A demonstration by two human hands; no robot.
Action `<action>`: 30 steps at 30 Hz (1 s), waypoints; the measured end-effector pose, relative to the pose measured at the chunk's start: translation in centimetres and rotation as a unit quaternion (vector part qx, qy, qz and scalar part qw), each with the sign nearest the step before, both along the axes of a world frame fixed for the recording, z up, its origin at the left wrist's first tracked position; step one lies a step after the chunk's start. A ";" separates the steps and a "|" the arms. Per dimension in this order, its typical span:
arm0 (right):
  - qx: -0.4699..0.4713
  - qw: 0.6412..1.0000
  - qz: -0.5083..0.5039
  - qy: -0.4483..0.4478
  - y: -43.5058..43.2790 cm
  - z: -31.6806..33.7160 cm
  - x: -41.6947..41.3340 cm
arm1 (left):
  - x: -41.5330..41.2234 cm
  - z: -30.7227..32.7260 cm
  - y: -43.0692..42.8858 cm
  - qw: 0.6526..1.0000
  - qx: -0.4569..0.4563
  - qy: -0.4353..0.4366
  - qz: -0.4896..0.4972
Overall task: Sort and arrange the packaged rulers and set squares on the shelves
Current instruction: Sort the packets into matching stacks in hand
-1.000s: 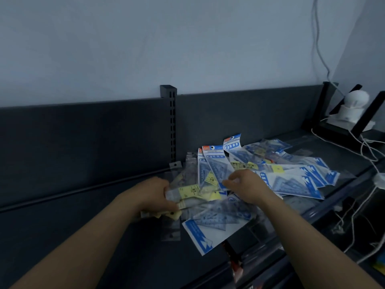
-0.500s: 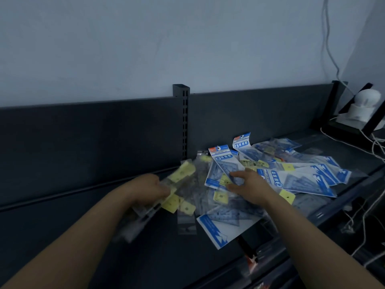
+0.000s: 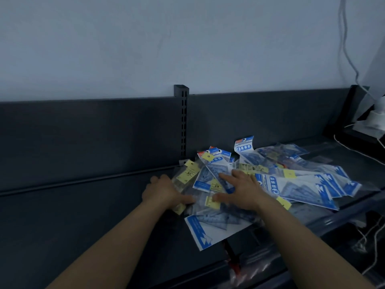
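**Item:** mixed pile of packaged drawing tools, lying on the dark shelf. It is starting just right of the slotted upright and spreading away from it toward the shelf's right end. Sorting is judged to be at an early stage, since both kinds are lying overlapped and no tidy row is showing.

**Contents:**
- Clear ruler packets with yellow labels are fanning out at the foot of the upright.
- Blue-and-white set-square packs are overlapping at all angles further right of the upright.
- One overhanging pack, below and right of the upright, is jutting past the shelf's front edge and looking likely to slip if the pile is disturbed.

**Left hand**: lying at the pile's edge closest to the upright. Its fingers are curling over the clear ruler packets and its thumb is lying along them. It is apparently gripping them as a bundle, so as to gather one kind together. How many it is holding cannot be told.

**Right hand**: lying just beyond the left hand, further from the upright. Its fingers are straight and spread, palm down on the set-square packs, gripping nothing. It is probably pinning the slippery packs so that they are not dragged along when the clear ones are drawn out.

**Likely destination:** the shelf stretch left of the upright.
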State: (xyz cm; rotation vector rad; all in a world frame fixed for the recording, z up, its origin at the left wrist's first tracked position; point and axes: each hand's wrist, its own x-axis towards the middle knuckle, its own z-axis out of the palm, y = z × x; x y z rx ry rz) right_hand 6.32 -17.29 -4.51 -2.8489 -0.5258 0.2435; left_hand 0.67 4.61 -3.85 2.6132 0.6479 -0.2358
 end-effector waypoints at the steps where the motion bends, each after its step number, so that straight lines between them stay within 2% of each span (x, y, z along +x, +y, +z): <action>1: -0.008 1.000 0.002 0.003 -0.5 0.1 0.4 | 0.1 0.0 0.0 1.000 -0.006 0.005 0.011; 5: -0.014 1.000 0.008 -0.003 -2.7 0.8 1.4 | 0.0 0.3 0.4 0.996 -0.069 0.002 0.049; 10: 0.098 0.995 0.025 -0.007 -2.4 1.2 1.7 | -0.4 1.1 -0.4 0.986 -0.141 -0.040 0.078; 13: 0.153 0.987 0.035 -0.014 -1.8 0.9 1.6 | -0.6 1.3 -1.3 0.969 -0.219 -0.068 0.090; 17: 0.086 0.993 0.074 -0.036 -0.9 -0.3 2.0 | -1.8 1.1 -1.9 0.951 -0.272 -0.100 0.109; 20: 0.071 0.992 0.108 -0.003 -2.1 -0.2 2.4 | -3.2 0.7 -1.5 0.927 -0.318 -0.142 0.142; 23: 0.047 0.994 0.098 -0.013 -2.9 0.0 2.8 | -3.9 0.9 -0.1 0.913 -0.346 -0.165 0.141; 24: 0.047 0.994 0.093 -0.022 -2.9 0.0 2.7 | -4.2 1.0 0.2 0.907 -0.355 -0.174 0.144; 28: 0.155 0.986 0.056 0.003 -1.7 0.1 2.1 | -5.0 1.3 0.0 0.891 -0.375 -0.202 0.157; 30: 0.127 0.990 0.053 0.013 -1.0 0.1 1.8 | -5.1 1.1 -0.5 0.893 -0.371 -0.201 0.156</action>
